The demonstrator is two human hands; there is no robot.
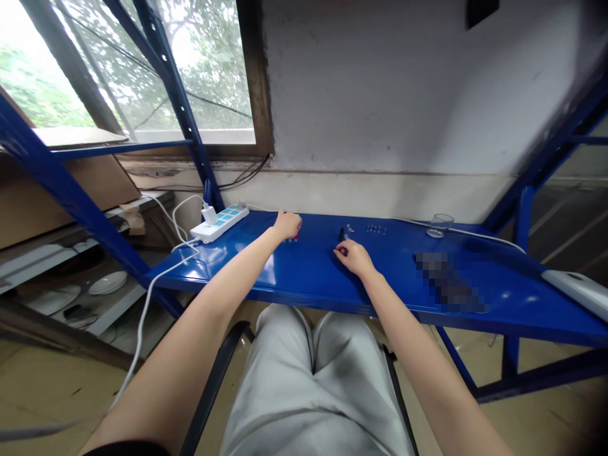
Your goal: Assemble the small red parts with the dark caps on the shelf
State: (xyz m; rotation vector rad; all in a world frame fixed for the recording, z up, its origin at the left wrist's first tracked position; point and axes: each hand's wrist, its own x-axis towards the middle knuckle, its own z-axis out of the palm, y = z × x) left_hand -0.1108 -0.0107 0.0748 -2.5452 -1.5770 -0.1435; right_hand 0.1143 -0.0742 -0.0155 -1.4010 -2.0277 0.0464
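Observation:
My left hand [287, 224] is at the back of the blue tabletop, its fingers curled down over a small red piece [297, 235]. Some tiny pale bits show beneath it, and whether the fingers grip any of them is hidden. Farther right, my right hand [355, 257] rests low over the surface with thumb and fingers pinched together; what they hold, if anything, is too small to make out. Just beyond its fingertips are a small black stick-like piece [341, 234] and some small clear pieces [349, 229]. Several tiny pale parts [376, 230] lie in rows to the right.
A white power strip [221, 223] with a plugged-in adapter and cables occupies the table's left end. On the right are a clear glass [439, 225], a blurred-out dark object [449, 282] and a white device [579, 288]. Blue posts [521, 218] rise at both ends.

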